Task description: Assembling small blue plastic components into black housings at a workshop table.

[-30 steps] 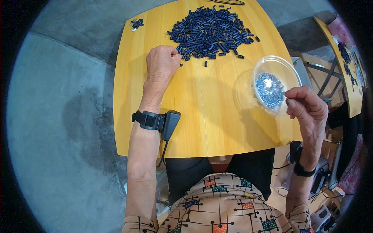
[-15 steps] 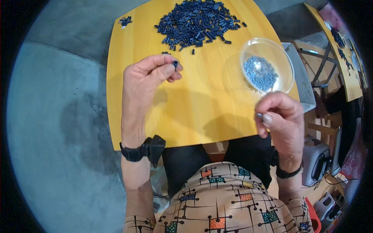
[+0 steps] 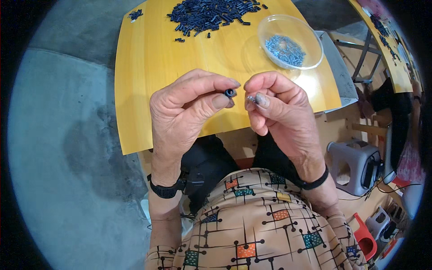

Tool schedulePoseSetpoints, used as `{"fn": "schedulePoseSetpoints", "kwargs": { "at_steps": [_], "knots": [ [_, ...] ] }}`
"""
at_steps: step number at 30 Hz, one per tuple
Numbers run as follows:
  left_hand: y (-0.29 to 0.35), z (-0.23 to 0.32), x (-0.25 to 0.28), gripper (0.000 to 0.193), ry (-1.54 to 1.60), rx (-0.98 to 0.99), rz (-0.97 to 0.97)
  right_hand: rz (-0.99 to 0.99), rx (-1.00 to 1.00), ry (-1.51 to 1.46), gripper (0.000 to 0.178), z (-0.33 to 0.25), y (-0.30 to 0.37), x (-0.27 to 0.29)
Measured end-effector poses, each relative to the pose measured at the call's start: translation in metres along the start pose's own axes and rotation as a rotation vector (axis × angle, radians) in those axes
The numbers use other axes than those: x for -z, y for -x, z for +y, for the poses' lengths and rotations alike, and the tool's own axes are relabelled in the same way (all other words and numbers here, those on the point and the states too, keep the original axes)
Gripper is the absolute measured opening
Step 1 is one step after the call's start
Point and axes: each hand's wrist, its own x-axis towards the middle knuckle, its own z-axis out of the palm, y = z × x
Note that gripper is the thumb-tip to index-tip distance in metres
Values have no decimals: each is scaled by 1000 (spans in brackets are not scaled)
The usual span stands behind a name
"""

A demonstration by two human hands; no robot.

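Between thumb and forefinger, my left hand [image 3: 189,105] pinches a small black tube [image 3: 230,93], its round open end showing. Just to the right, my right hand [image 3: 283,103] grips a tiny shiny metal piece [image 3: 250,98] at its fingertips; most of that piece is covered by the thumb. The two sets of fingertips are close together but apart, over the front part of the table. Far ahead lies a big pile of black tubes [image 3: 211,13]. At the right rear, a clear round plastic bowl [image 3: 315,56] contains many small shiny metal pieces [image 3: 285,50].
The yellow table [image 3: 144,90] ends in front of my lap. A small cluster of dark bits [image 3: 135,15] lies at its far left corner. Beside its right edge is a grey bin [image 3: 342,90]. A grey plastic stool [image 3: 353,166] stands on the floor at right.
My right hand has moved left and up, and my left hand right and slightly down, bringing them together. The table and its contents have shifted up and left in view.
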Motion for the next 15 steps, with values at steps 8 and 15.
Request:
{"fn": "schedulePoseSetpoints", "kwargs": {
  "at_steps": [8, 15],
  "knots": [
    [16, -8, -10, 20, 776, 382, 84, -2, 5, -56, 17, 7, 8, -5],
    [21, -22, -21, 19, 998, 498, 176, -6, -39, -168, 17, 15, 10, -4]
  ]
}}
